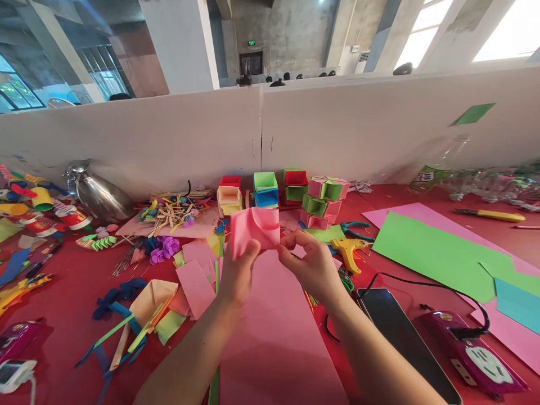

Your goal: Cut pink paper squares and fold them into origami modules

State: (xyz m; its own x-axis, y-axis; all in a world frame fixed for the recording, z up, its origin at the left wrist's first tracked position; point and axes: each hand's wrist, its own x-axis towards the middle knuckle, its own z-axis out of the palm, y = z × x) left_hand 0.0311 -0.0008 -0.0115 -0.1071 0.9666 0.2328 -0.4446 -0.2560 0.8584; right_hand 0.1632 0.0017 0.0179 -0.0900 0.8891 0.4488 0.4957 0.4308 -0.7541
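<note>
Both my hands hold a folded pink paper piece point(255, 229) up above the red table point(71, 292). My left hand point(237, 274) pinches its lower left edge with thumb and fingers. My right hand point(311, 264) pinches its right side, fingers closed on the fold. Below them lies a large pink paper sheet point(274, 337). Behind the piece stand several folded paper boxes point(295, 194) in red, green, blue, pink and cream.
Green and pink sheets point(439, 253) lie at right, with a phone point(400, 332), a purple power strip point(476, 354), a yellow glue gun point(350, 250) and scissors point(356, 228). Paper scraps point(169, 304), sticks point(172, 211) and a metal kettle point(99, 194) crowd the left. A white partition point(261, 135) backs the table.
</note>
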